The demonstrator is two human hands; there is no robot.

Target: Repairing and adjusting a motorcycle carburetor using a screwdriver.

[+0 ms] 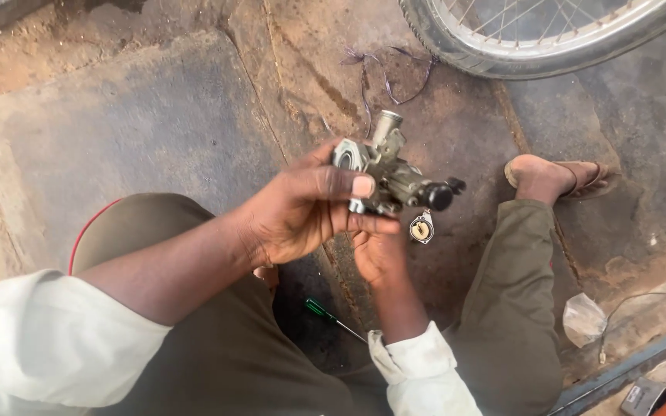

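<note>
A grey metal carburetor (395, 173) with a round tube on top and a black knob at its right end is held up in front of me, above my knees. My left hand (306, 212) grips its left side, thumb across the body. My right hand (379, 254) supports it from beneath, palm up, fingers hidden behind the part. A small round metal piece (422, 228) hangs just under the carburetor's right end.
A green-handled screwdriver (331, 314) lies on the stone floor between my legs. A spoked wheel with tyre (533, 35) stands at the top right. My sandalled foot (553, 179) rests to the right. A clear plastic bag (582, 318), a thin wire and small boxes lie at the lower right.
</note>
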